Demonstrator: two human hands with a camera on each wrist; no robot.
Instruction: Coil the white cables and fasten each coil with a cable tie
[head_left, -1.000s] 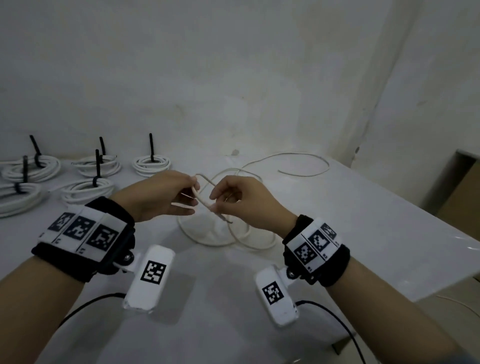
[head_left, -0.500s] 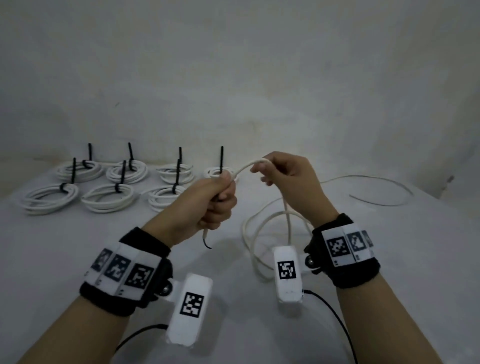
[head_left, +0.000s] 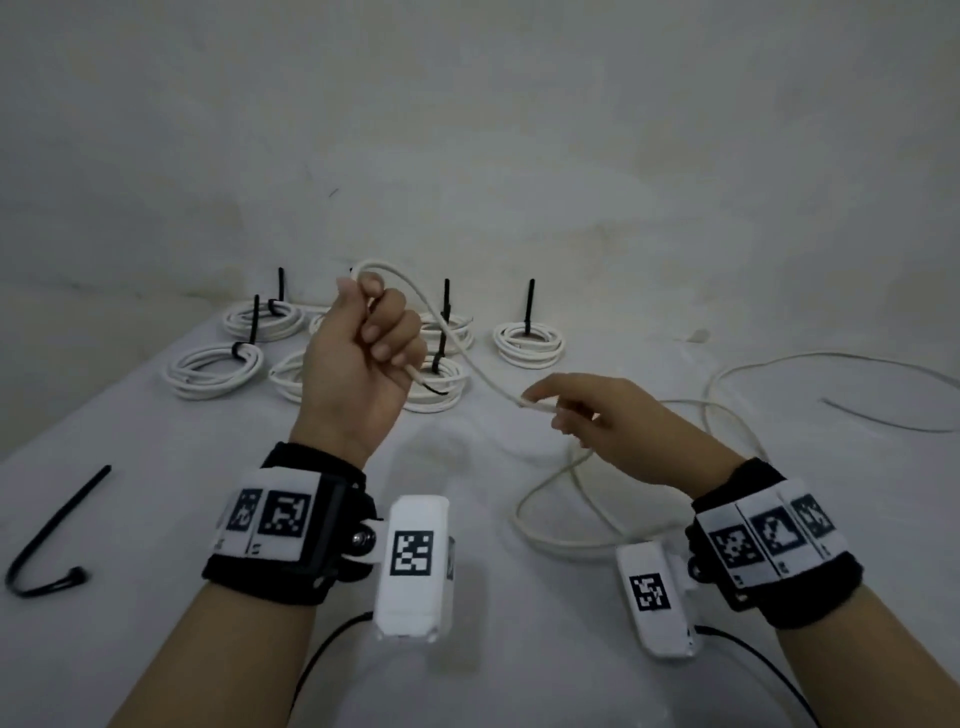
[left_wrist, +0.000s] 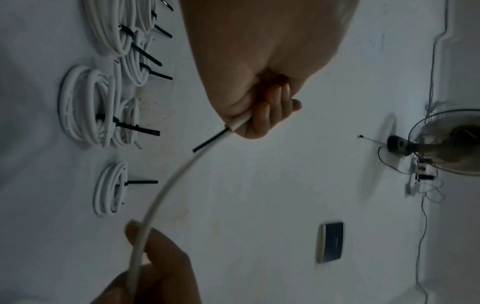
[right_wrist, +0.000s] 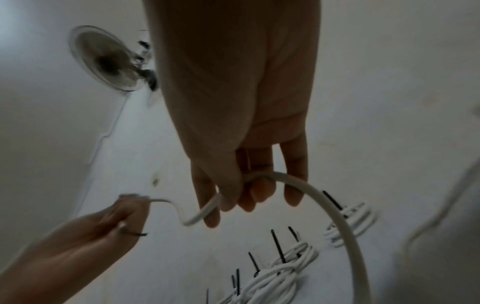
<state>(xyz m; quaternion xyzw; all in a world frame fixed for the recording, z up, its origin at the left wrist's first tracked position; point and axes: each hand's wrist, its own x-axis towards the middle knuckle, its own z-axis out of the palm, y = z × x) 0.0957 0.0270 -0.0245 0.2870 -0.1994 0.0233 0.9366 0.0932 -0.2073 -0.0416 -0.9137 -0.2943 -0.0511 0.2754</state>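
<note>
White cable (head_left: 457, 338): round-jacketed, judged light, springy and smooth; likely to uncoil unless gripped firmly, best taken near its end and along the run. End clenched in the raised left hand (head_left: 363, 358), fist closed round it, dark core poking out below. Run arcs down to the right hand (head_left: 597, 415), pinched in its fingertips, other fingers loosely extended. Slack loops beneath and beyond the right hand. Tied coils (head_left: 527, 340) beyond both hands; spare cable tie (head_left: 57, 535) left of the left wrist.
</note>
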